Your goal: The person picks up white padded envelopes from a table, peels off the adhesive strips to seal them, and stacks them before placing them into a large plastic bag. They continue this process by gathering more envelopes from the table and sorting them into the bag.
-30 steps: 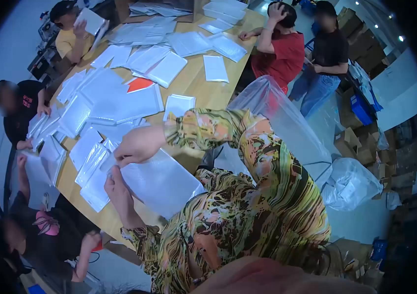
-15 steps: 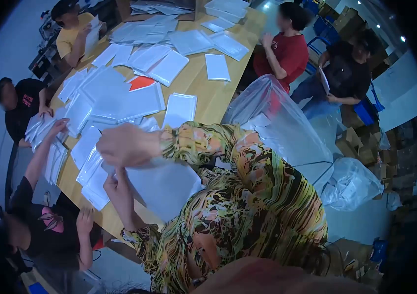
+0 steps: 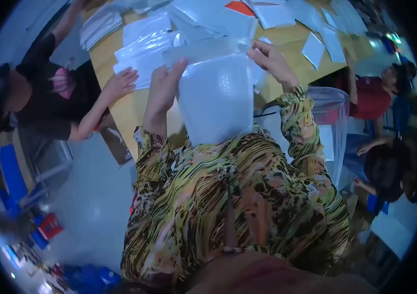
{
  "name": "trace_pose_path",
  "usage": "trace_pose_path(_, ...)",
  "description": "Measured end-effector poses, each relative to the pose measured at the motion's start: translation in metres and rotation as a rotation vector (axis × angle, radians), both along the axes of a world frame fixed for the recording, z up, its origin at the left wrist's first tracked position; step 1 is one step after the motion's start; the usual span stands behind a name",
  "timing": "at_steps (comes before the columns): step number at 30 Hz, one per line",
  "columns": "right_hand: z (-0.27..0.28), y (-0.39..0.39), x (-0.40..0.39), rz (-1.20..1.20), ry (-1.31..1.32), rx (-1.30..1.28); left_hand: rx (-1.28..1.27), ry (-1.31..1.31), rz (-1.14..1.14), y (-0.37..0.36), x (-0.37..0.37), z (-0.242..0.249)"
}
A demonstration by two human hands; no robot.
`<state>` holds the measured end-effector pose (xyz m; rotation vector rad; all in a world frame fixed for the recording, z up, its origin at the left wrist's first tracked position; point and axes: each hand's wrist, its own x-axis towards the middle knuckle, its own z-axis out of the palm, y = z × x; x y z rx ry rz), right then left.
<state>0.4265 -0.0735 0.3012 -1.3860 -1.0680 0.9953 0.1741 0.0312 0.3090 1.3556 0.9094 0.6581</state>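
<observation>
wooden table [image 3: 104, 61] runs across the top of the head view, pale floor [image 3: 91, 196] at lower left, white packets [image 3: 144, 61] spread over the wood, some overlapping, an orange piece [image 3: 240, 8] among them. co-worker in black [image 3: 37, 98] at the left side, a co-worker's hand [image 3: 120, 84] by the nearer packets. person in red [image 3: 373, 95] off to the right, clear plastic bag [image 3: 336, 105] on that side too.

held packet [image 3: 216, 100] is in front of the wearer, between both hands, bottom end against or just over the patterned top [image 3: 238, 196]. left hand [image 3: 162, 93] on its left edge, thumb along the front; other fingers partly hidden, their exact grip can't be told. right hand [image 3: 274, 63] has thumb and fingertips pinched together on the upper right corner of the clear strip [image 3: 208, 51].

risks, my guess: strip could crease or go crooked if the two sides get uneven pull. pinch is small, so the corner could slip. bottom end could snag on the loose cloth. nearby packets could get knocked if the left elbow or co-worker's hand swings in.
</observation>
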Motion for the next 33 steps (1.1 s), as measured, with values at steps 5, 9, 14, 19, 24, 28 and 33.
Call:
trace_pose_path(5,-0.008,-0.004,0.002,0.116,-0.042,-0.033,-0.137,-0.142,-0.027,0.001,0.005,-0.021)
trace_pose_path(9,-0.004,-0.008,-0.005,0.142,0.019,-0.071,0.06,-0.039,-0.12,0.012,-0.012,-0.031)
trace_pose_path(14,-0.023,-0.009,-0.002,0.275,-0.122,0.103,0.275,0.039,-0.231,0.024,-0.013,-0.037)
trace_pose_path(19,-0.016,-0.014,0.006,0.279,0.249,-0.11,0.244,-0.068,-0.345,0.044,-0.01,-0.053)
trace_pose_path(24,-0.021,-0.016,-0.001,0.311,0.102,0.029,0.032,-0.332,-0.392,0.027,-0.011,-0.037)
trace_pose_path(28,-0.012,-0.006,0.0,0.227,-0.233,0.267,0.21,0.032,-0.151,0.011,0.0,-0.037)
trace_pose_path(33,0.042,-0.014,-0.019,0.064,-0.884,0.032,0.302,0.006,-0.206,-0.001,0.018,-0.034)
